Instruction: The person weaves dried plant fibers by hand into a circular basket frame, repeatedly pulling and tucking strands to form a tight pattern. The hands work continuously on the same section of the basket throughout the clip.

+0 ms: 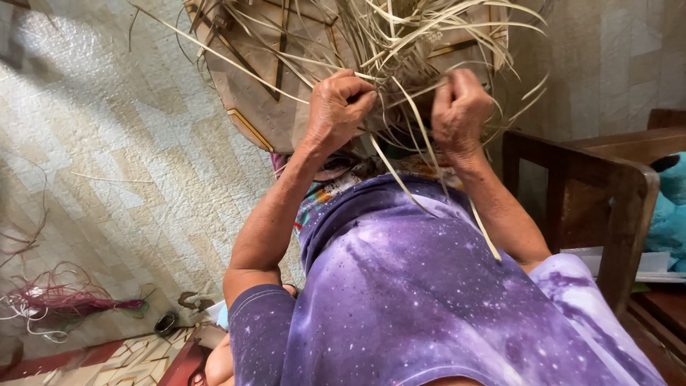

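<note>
Both hands are raised in front of the person, working in a tangle of pale dried straw strips that spreads across the top of the view. The left hand is curled into a fist, clenched on several of the strips near the lower middle of the bundle. The right hand sits just beside it, fingers folded in and pinching more strips of the same bundle; a few loose ends hang down over the purple speckled shirt. Behind the strips lies a flat woven mat piece with dark lines, touching the bundle. A dark wooden chair stands at the right edge. On the tiled floor, near the lower left corner, lies a bunch of pink and red fibres.
</note>
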